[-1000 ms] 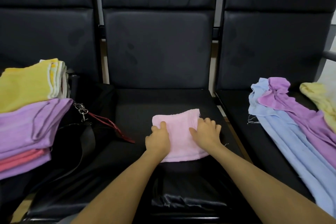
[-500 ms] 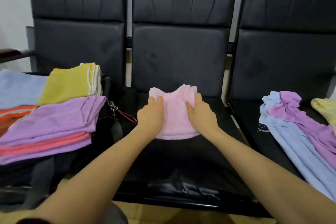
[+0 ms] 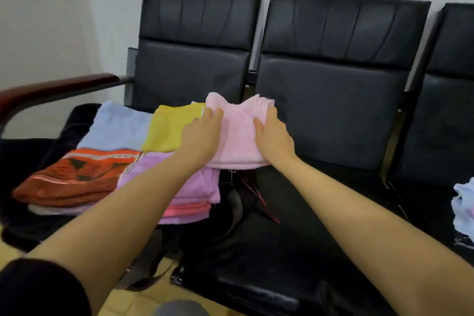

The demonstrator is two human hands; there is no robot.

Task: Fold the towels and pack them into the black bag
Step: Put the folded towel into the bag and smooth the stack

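- Left hand [image 3: 202, 136] gripping the left edge of the folded pink towel [image 3: 237, 133], fingers on top, thumb hidden beneath.
- Right hand [image 3: 275, 136] gripping the right edge likewise, fingers curled over the top.
- Pink towel held between both hands, clear of the seat, its left part over the yellow towel [image 3: 171, 128] and its near edge above the purple towel [image 3: 195, 185].
- Folded stack on the left chair: blue towel [image 3: 120, 126] at the back left, yellow towel beside it, orange towel [image 3: 77, 177] in front, purple towel to its right, coral layers [image 3: 187, 210] under the purple.
- Black bag [image 3: 33, 156] spread beneath the stack; strap [image 3: 234, 210] and a red cord [image 3: 259, 197] hanging over the gap onto the middle chair [image 3: 331, 100].
- More blue cloth [image 3: 464, 208] at the right edge, on the third chair; too cropped to tell how it lies.
- Dark red armrest [image 3: 56, 90] at the far left.
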